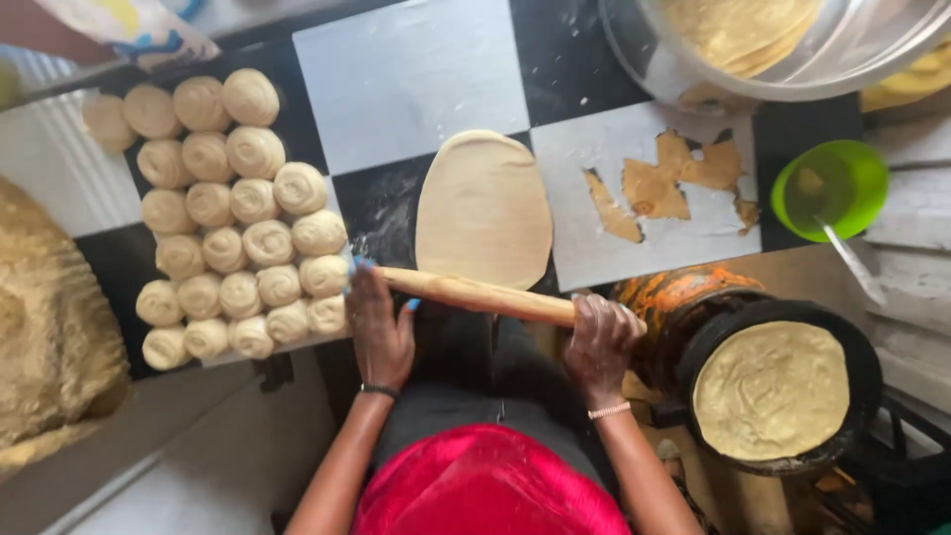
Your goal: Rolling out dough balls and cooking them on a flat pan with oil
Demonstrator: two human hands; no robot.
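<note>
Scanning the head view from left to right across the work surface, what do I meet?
Large dough mass → coiled dough balls → left hand → rolled-out flat dough → right hand → torn flatbread scraps → flatbread in the black pan → green cup.

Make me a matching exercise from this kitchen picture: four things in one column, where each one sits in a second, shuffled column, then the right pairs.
Things:
1. rolling pin
2. dough balls
3. green cup
4. flatbread

Places:
A. in rows at the left of the checkered table
B. lying in the round black pan
C. held at its ends by the left hand and the right hand
D. at the right edge of the table, with a spoon in it

Pairs: 1-C, 2-A, 3-D, 4-B
</note>
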